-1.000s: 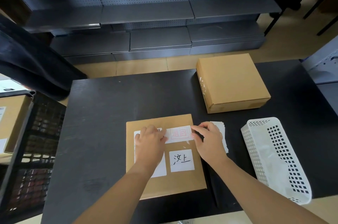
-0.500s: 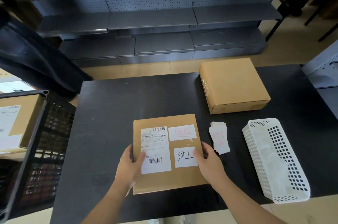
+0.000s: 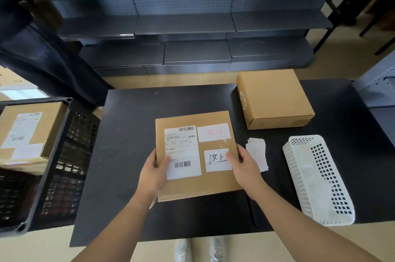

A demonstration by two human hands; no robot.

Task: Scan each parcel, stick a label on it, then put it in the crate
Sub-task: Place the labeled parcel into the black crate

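Note:
A flat brown parcel [image 3: 192, 184] is held over the middle of the black table [image 3: 128, 133]. It carries a white shipping label, a red-stamped label [image 3: 213, 132] and a handwritten label. My left hand [image 3: 154, 171] grips its left edge, thumb on the shipping label. My right hand [image 3: 243, 165] grips its right edge, thumb on the handwritten label. A second brown parcel [image 3: 273, 97] lies at the table's far right. A black crate [image 3: 64, 165] stands to the left of the table with a labelled parcel [image 3: 25, 131] inside.
A small stack of labels [image 3: 257, 154] lies just right of my right hand. A white perforated basket [image 3: 318, 178] lies on the table's right side. Grey shelving [image 3: 183, 24] with small boxes stands behind the table. A grey cabinet is at the far right.
Both hands left the red-stamped label, which stays stuck on the parcel, and took hold of the parcel's left and right edges. The parcel now appears raised off the table.

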